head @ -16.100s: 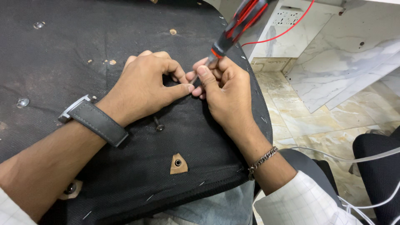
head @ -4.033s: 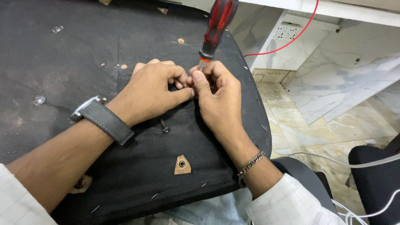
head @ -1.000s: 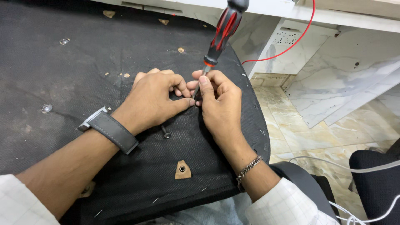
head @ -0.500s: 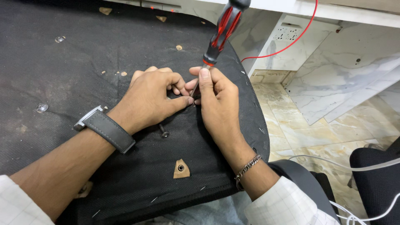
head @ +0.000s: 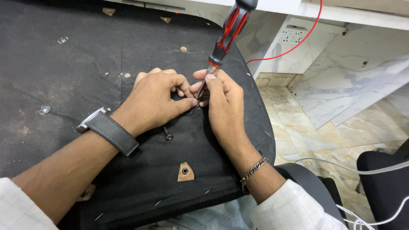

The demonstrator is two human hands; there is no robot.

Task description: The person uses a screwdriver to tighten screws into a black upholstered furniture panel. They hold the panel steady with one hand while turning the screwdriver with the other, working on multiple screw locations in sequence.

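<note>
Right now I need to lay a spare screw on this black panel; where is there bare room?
Bare fabric lies between the watch and the clear stud, and between the loose screw and the tan patch. It is crowded where the left hand and right hand meet at the screwdriver.

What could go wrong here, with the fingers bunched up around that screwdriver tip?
1. The screwdriver stands tilted, and both the left hand and right hand pinch right at its shaft tip; a slip could likely jab a finger.
2. A loose screw lies on the black fabric panel beside the left hand; a nudge might roll it off the edge.
3. The tip is hidden by fingers, so its seating cannot be checked.
</note>
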